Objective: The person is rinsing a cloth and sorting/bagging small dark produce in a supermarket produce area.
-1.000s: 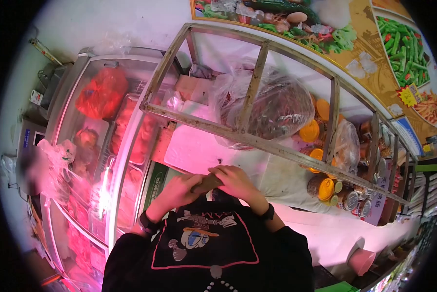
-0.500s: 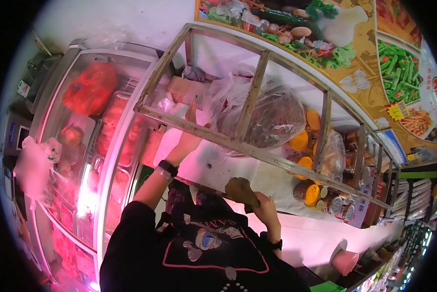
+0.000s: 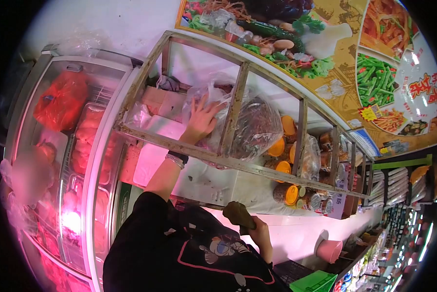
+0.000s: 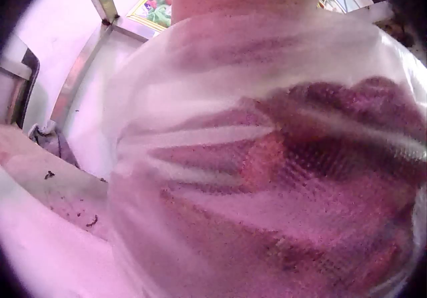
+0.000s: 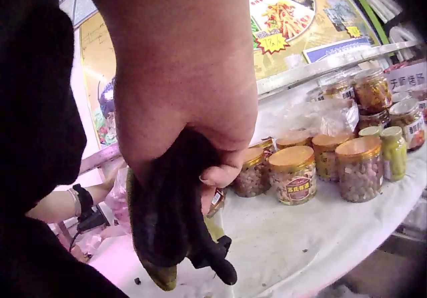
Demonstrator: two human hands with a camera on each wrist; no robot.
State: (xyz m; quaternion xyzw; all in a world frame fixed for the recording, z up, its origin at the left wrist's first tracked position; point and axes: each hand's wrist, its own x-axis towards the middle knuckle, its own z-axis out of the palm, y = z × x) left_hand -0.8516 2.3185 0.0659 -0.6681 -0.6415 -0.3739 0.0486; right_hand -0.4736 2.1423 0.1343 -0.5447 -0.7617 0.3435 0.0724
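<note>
The left hand [image 3: 200, 121] lies with fingers spread on a clear plastic bag [image 3: 218, 104] behind the metal frame. This bag, with dark reddish contents [image 4: 300, 178], fills most of the left wrist view, below the bare skin at the top. Held low at the counter's front edge, a dark olive-brown soft bundle [image 3: 238, 214] is gripped by the right hand [image 3: 261, 236]. In the right wrist view the right hand [image 5: 187, 98] curls round the bundle [image 5: 167, 211], which shows black parts and olive edges. Its exact kind is unclear.
A rusty metal frame [image 3: 230, 112] crosses above the counter. Orange-lidded jars [image 3: 291, 193] stand right of a larger filled bag [image 3: 257, 126]. A glass-covered case with meat [image 3: 89, 146] is at the left. A pink bucket [image 3: 329, 250] sits lower right.
The hands were together at the bundle and have separated. The left hand has reached forward onto the bag; the right has carried the bundle rightward. The head view has shifted to the right.
</note>
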